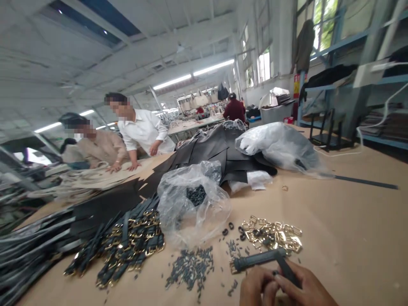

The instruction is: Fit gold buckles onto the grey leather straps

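Note:
At the lower right, my left hand (257,285) and my right hand (307,285) meet, fingers closed and thumbs close together. From my right hand's fingers a black strap (288,268) slants up to the left. A small dark piece (275,273), too small to make out clearly, sits at the fingertips of my left hand. Just beyond the hands lies a black buckle strap (255,260) with a gold buckle at its left end; whether both straps are one piece, I cannot tell. Gold buckle frames (277,233) are heaped behind it, with several black loops (225,232) alongside.
Small dark pieces (191,267) are scattered left of my hands. Finished-looking buckle straps (137,233) pile up further left. Behind stand a clear plastic bag (194,204), stacked black sheets (204,148) and a router (330,136). Two people (143,127) work across the table.

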The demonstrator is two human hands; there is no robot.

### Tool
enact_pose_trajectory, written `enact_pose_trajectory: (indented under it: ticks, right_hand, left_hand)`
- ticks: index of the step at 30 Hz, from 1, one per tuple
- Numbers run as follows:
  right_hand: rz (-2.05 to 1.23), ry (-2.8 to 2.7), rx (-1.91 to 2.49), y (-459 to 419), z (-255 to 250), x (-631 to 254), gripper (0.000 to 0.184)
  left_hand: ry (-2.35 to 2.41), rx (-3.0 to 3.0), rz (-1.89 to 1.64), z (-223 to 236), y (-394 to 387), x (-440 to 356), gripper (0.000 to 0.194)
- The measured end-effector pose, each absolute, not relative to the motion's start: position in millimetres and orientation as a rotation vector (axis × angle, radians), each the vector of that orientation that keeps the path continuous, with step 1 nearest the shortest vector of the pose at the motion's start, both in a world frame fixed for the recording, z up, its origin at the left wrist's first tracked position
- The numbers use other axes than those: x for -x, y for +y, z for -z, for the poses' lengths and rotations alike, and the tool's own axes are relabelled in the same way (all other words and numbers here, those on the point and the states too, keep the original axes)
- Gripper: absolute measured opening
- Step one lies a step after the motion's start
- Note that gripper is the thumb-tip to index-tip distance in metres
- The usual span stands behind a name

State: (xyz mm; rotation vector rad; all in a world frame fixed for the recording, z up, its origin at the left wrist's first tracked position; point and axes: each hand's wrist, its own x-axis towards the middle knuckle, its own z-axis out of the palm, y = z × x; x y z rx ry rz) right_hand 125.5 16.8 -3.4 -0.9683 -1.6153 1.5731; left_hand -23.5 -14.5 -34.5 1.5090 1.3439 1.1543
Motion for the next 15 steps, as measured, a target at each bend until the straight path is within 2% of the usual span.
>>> enact_pose_trajectory:
  ticks: [4,6,15]
  right_hand:
    - [-1.616,-1.763,0.895,8,6,-134,0.033]
    - [-1.627,-1.814,0.859,4,8,-136,0.034]
    - [-1.474,-1.935,1.098,-9,-6,-127,0.026]
  left_hand:
    - [1.039,-0.944,-1.140,16,-21,22,0.044]
    - [0.936,-0.813,-1.112,5,-24,22,0.049]
    - [1.082,-0.802,-1.100,-6,-37,21,0.021]
